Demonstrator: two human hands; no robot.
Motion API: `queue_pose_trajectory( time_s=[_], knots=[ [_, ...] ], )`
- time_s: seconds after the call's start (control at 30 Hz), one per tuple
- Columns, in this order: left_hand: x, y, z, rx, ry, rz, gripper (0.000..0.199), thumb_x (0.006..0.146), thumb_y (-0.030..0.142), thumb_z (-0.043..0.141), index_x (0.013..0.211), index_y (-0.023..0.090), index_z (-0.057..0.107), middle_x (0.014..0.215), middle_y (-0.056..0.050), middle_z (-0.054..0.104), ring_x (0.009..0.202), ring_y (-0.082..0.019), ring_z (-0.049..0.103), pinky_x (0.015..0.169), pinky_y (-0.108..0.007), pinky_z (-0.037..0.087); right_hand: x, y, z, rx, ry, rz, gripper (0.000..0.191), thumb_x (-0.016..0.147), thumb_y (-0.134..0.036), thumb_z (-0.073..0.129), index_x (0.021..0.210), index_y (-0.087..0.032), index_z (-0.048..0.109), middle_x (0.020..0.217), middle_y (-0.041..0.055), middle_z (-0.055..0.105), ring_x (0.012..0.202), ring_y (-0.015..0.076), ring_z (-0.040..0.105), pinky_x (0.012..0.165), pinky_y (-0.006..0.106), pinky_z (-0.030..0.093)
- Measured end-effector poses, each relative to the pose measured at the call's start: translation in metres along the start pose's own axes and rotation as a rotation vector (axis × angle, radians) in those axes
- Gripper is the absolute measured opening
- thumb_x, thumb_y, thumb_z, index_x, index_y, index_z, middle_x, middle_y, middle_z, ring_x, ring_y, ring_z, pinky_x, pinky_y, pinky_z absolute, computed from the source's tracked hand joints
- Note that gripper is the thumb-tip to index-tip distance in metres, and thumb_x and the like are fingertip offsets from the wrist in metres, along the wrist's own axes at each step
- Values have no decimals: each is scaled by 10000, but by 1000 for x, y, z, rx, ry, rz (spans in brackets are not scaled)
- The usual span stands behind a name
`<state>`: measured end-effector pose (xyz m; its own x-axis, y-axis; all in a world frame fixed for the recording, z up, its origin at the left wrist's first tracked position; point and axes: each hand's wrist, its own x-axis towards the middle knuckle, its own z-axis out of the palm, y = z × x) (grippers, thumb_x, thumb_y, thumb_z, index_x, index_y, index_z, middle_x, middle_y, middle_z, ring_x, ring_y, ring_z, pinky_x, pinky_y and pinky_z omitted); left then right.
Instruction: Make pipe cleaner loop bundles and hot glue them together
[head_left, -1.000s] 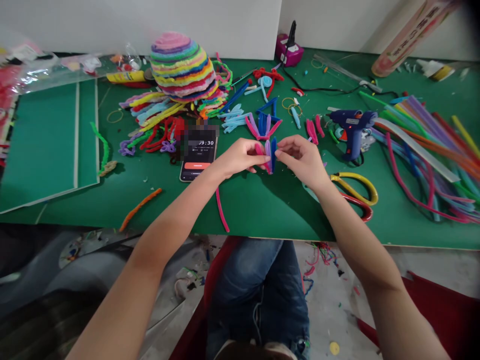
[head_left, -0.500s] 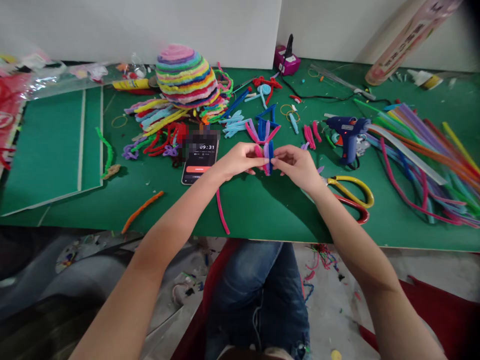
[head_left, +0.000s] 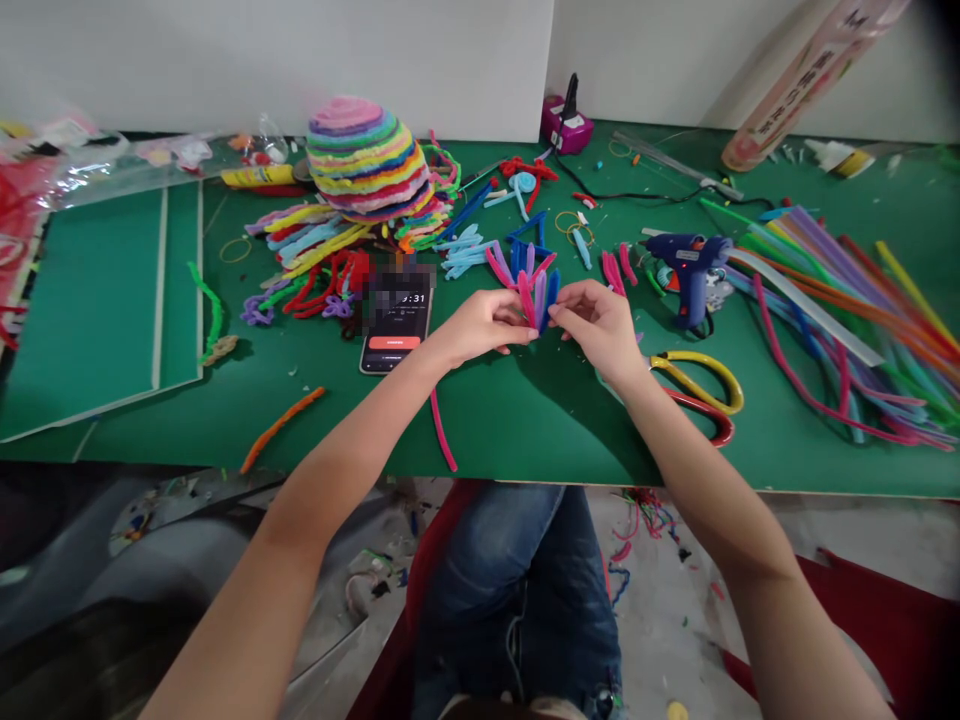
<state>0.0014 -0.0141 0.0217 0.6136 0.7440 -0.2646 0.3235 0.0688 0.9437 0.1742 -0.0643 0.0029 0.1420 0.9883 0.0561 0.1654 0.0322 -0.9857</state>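
Observation:
Between my hands is a small bundle of pink, purple and blue pipe cleaner pieces (head_left: 540, 296), its tips fanned upward. My left hand (head_left: 491, 324) pinches the pink side at its lower end. On the other side, my right hand (head_left: 592, 318) has thumb and index finger closed on the blue strip. Just behind the bundle lie a blue bent shape (head_left: 529, 236) and light blue short pieces (head_left: 466, 252). Short pink pieces (head_left: 613, 272) lie behind my right hand.
A phone (head_left: 396, 325) lies left of my left hand. Scissors (head_left: 705, 385), a blue glue gun (head_left: 690, 265) and long pipe cleaners (head_left: 847, 310) are at right. A striped ball (head_left: 367, 160) stands at the back left; an orange strip (head_left: 281, 428) lies near the front edge.
The bundle's pieces have tilted and spread, with their tips now fanned more. My fingers have shifted slightly around its lower end. The whole view has moved a little.

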Motion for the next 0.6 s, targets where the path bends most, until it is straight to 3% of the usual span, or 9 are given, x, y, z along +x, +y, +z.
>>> queue_pose_trajectory(
  time_s=[0.33, 0.6],
  knots=[
    [5, -14, 8, 38, 107, 186, 204, 696, 188, 726, 728, 159, 527, 705, -6, 613, 624, -98, 607, 496, -183, 482, 0, 3, 3, 3, -3, -30, 149, 726, -259, 674, 804, -223, 552, 693, -16, 595, 654, 143, 616, 520, 271, 486],
    [5, -12, 12, 55, 157, 203, 155, 701, 129, 703, 711, 151, 550, 724, -26, 648, 617, -107, 609, 496, -204, 496, 1, 6, 6, 40, 33, -46, 130, 737, -240, 669, 781, -224, 548, 656, -25, 577, 641, 135, 606, 533, 270, 485]
  ],
)
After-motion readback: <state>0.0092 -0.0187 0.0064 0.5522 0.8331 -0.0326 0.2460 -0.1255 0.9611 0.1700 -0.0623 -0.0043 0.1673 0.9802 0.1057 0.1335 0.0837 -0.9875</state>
